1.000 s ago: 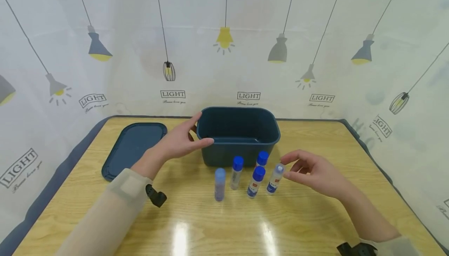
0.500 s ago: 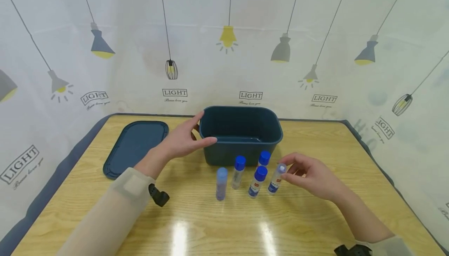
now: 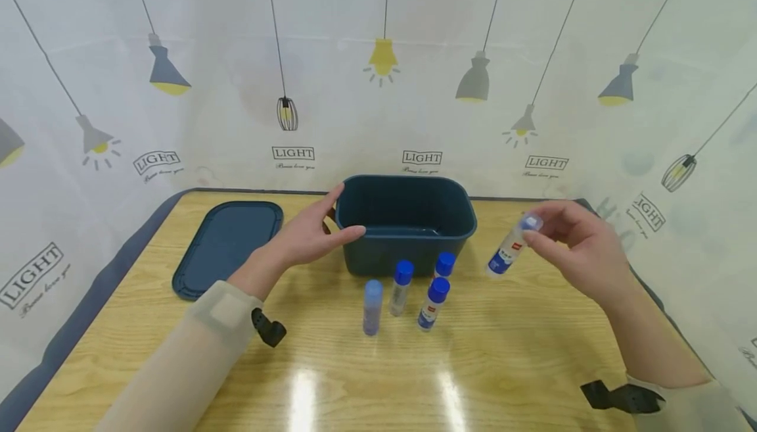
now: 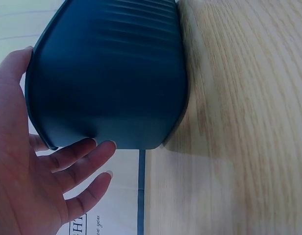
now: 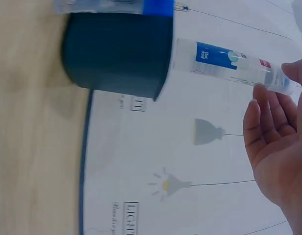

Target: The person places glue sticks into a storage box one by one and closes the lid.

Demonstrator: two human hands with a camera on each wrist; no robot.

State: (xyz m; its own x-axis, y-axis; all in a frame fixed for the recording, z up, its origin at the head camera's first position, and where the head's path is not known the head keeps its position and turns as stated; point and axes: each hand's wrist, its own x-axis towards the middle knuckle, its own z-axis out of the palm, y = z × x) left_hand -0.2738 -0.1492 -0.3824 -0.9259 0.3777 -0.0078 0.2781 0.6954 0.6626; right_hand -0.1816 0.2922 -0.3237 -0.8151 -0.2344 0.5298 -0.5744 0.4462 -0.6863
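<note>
A dark teal plastic bin (image 3: 408,258) stands lidless near the table's back edge. At its left end my left hand (image 3: 304,235) rests with thumb and index finger spread along the rim; the other fingers lie against its wall in the left wrist view. My right hand (image 3: 582,244) pinches a glue stick (image 3: 510,248) by its pale, clear cap, tilted above the table right of the bin. Three glue sticks with solid blue caps (image 3: 403,273) (image 3: 445,264) (image 3: 437,290) and one with a light blue cap (image 3: 372,307) stand upright before the bin.
A matching dark teal lid (image 3: 230,244) lies flat on the table left of the bin. The wooden table (image 3: 331,379) ends at a cloth backdrop (image 3: 331,57) printed with hanging lamps, which runs behind and along both sides.
My right hand has lifted the clear-capped glue stick off the table and carried it up and to the right. The left hand and the bin stay in place.
</note>
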